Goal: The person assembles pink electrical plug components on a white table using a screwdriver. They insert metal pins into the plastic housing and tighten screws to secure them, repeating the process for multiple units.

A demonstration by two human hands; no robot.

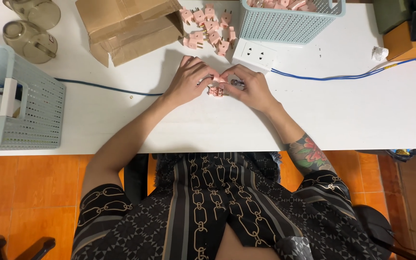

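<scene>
Left hand: the left hand (188, 79) lay on the white table (343, 115), fingers curled inward, its fingertips pinching the left side of a small pink plug (216, 90).
Right hand: the right hand (251, 86) met the left at the middle of the table, thumb and forefinger closed on the same pink plug from the right; a small dark metal part showed just beside its fingertips, too small to tell what it was.
Pink plug: it sat between the two hands, low over the table, held from both sides; whether it touched the table could not be told.
Loose plugs: a heap of pink plugs (210, 26) lay on the table beyond the hands, between the cardboard box and the far basket.
Power strip: a white power strip (256, 53) lay just beyond the right hand, with a blue cable (343, 77) running off to the right.
Far basket: a pale blue basket (290, 21) at the far edge held more pink plugs.
Cardboard box: an open brown cardboard box (128, 26) lay on its side, left of the heap.
Near basket: a second pale blue basket (34, 106) stood at the left edge of the table.
Jugs: two glass jugs (30, 29) stood at the far left corner.
Paper: a crumpled white scrap (379, 53) lay far right.
</scene>
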